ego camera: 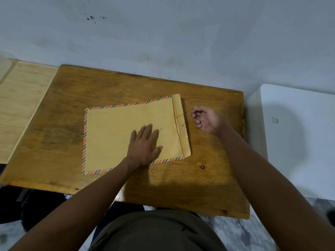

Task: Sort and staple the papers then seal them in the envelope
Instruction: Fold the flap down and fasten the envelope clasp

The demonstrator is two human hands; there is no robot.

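Brown manila, striped red and blue along its border, the envelope [126, 134] lies flat near the middle of the wooden desk [63, 109], its flap [181, 124] folded over at the 3 o'clock end. The left hand [145, 144] rests on it palm down, fingers straight and spread, the index tip just beside the small round clasp [161, 129]. The right hand [206, 120] sits off the envelope at 3 o'clock, over bare wood, fingers curled in; a thin string seems to run from it toward the flap, though I cannot tell for sure. Bare desk shows from 9 round to 12 o'clock, and toward the near edge at 6. A paler wooden surface [21, 98] adjoins at 9 o'clock; a white box [293, 134] stands beyond the 3 o'clock edge.
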